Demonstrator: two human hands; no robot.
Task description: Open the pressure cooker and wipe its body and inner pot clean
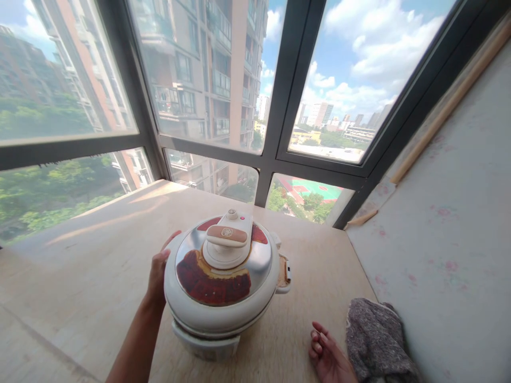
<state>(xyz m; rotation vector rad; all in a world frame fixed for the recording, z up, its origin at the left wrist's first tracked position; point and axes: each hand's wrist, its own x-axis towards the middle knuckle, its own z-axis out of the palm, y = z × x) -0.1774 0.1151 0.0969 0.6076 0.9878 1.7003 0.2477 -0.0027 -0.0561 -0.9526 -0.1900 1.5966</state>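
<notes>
A white electric cooker [223, 311] stands on a pale window ledge [96, 276], its lid on, with a red and brown food print around the lid handle [227, 235]. A side handle [283, 274] juts out to the right, free of any hand.

The left hand [158, 274] lies against the cooker's far left side, fingers bent round the edge, probably to steady it; the body hides the inner fingers, so whether they grip firmly I can't make out.

The right hand [328, 351] hangs apart from the cooker, near the front edge of the view, palm partly turned up, fingers loosely curled with nothing in them. Just beside it, a bunched grey cloth [377, 340] lies against the flowered wall [447, 260], perhaps put there to leave room round the cooker. Dark window frames [271, 114] rise behind.
</notes>
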